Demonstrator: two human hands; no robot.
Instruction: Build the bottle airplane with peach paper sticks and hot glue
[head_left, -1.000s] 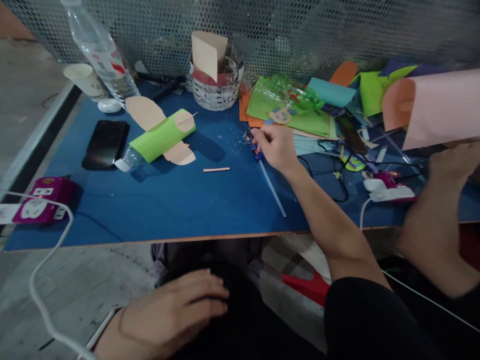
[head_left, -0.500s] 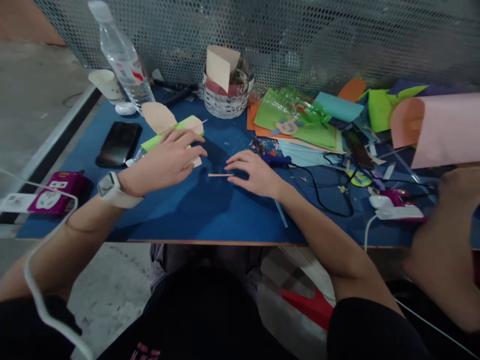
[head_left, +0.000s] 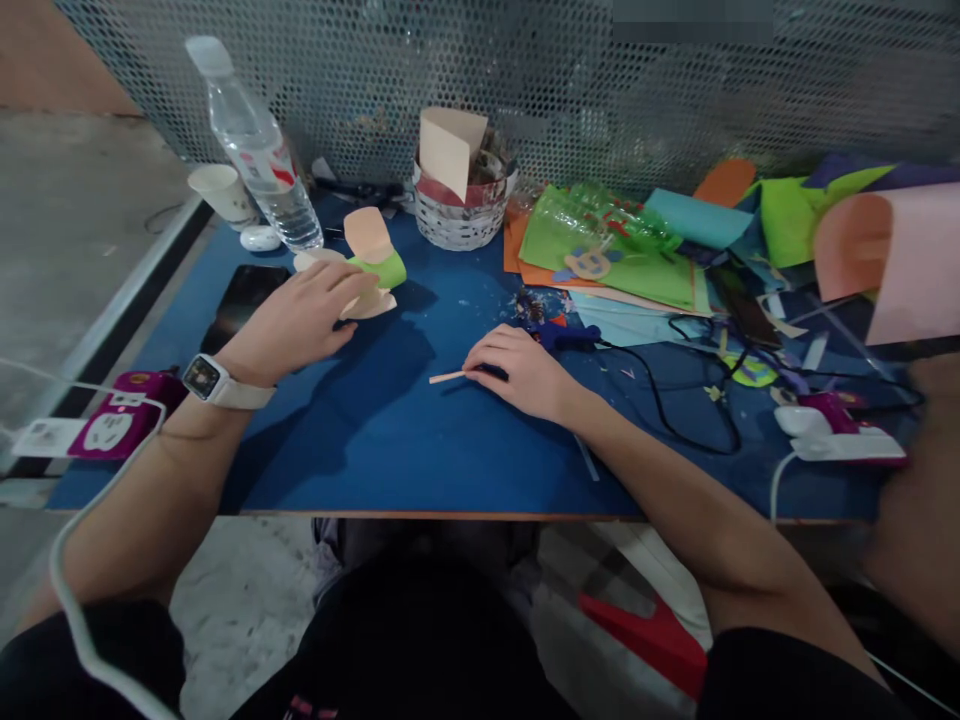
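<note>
My left hand, wearing a watch, curls over a small paper craft of a green roll with peach-coloured paper pieces. Its fingers rest on the craft and cover much of it. Low over the blue table, my right hand pinches one end of a thin peach strip between thumb and fingers. The strip's free end points left, towards my left hand. Just behind the right hand lies a blue glue gun with a black cord.
A water bottle, paper cup and black phone are at the left. At the back stands a woven basket. Coloured paper sheets and a green plastic bottle fill the right. Another person's arm shows far right.
My left hand has drawn left and down onto the paper craft, which has turned. The strip in my right hand has tilted slightly. The whole view has shifted a little.
</note>
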